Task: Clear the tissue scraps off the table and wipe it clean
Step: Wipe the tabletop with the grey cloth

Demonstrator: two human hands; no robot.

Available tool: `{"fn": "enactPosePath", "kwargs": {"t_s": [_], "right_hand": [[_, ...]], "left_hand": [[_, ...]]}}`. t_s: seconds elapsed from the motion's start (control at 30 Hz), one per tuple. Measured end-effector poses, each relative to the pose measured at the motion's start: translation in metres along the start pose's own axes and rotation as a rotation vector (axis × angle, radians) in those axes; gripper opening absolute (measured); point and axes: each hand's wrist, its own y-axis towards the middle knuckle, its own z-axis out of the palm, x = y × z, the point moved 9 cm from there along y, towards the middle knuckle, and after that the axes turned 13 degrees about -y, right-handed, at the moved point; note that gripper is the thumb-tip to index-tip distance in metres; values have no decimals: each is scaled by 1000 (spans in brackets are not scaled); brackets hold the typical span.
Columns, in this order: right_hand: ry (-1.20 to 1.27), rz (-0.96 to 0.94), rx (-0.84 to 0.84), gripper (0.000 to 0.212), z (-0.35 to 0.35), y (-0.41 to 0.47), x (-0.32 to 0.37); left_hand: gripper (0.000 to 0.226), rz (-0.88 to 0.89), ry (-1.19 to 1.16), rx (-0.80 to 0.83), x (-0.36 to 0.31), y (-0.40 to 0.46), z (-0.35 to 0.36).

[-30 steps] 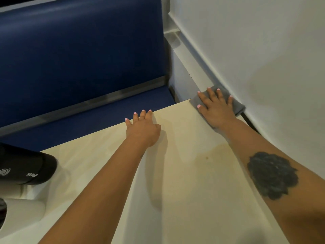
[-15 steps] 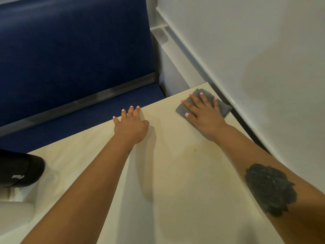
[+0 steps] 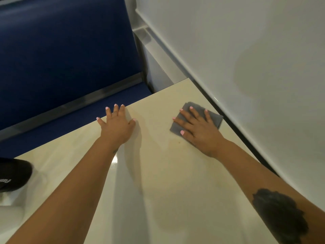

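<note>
Cloth [image 3: 197, 117], grey and folded flat, is pressed against the cream table [image 3: 158, 182] under the right hand [image 3: 198, 132], near the table's far right corner. The fingers of that hand are spread apart and laid straight over the cloth, whose edges show beyond the fingertips and beside the thumb. A faint damp sheen and a small brownish speck are seen on the tabletop just left of the thumb. The left hand [image 3: 117, 125] is laid flat on the table well to the left of the right hand, fingers straight and slightly apart, the fingertips reaching the far edge; nothing is held in it. A white wall [image 3: 246, 59] runs just beyond the right hand's outer side. A blue bench seat [image 3: 61, 59] lies past the left hand's fingertips. A black flask [image 3: 12, 175] is seen far to the left of the left forearm, cut off by the frame's edge.
</note>
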Motion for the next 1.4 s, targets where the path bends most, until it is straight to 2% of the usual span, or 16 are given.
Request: {"fn": "enactPosePath", "kwargs": {"t_s": [0.1, 0.27, 0.4, 0.47, 0.6, 0.7, 0.87, 0.93, 1.03, 1.13, 1.3, 1.4], "right_hand": [[8, 43, 9, 57, 8, -30, -22], [18, 220, 50, 54, 4, -4, -31], [-27, 50, 4, 59, 5, -30, 2], [-21, 19, 3, 57, 11, -56, -3], [-8, 189, 36, 56, 13, -50, -32], [19, 265, 53, 52, 6, -22, -19], [-1, 9, -18, 58, 3, -45, 35], [12, 16, -7, 60, 7, -59, 24], [1, 138, 24, 60, 9, -47, 5], [27, 218, 51, 53, 3, -18, 18], [-40, -14, -12, 57, -3, -38, 79], [20, -29, -23, 60, 3, -66, 60]], "left_hand": [[62, 45, 26, -13, -6, -11, 1], [59, 99, 62, 4, -12, -35, 11], [61, 94, 94, 35, -9, -47, 18], [62, 93, 110, 41, -7, -52, 20], [63, 85, 117, 9, -7, -60, 17], [62, 95, 134, 1, -10, -66, 18], [61, 88, 117, 25, -11, -76, 24], [61, 90, 117, 32, -10, -81, 27], [60, 98, 122, 39, -7, -91, 30], [59, 104, 116, 49, -6, -100, 35], [58, 100, 81, 65, -2, -110, 40], [58, 108, 76, 61, -5, -114, 38]]}}
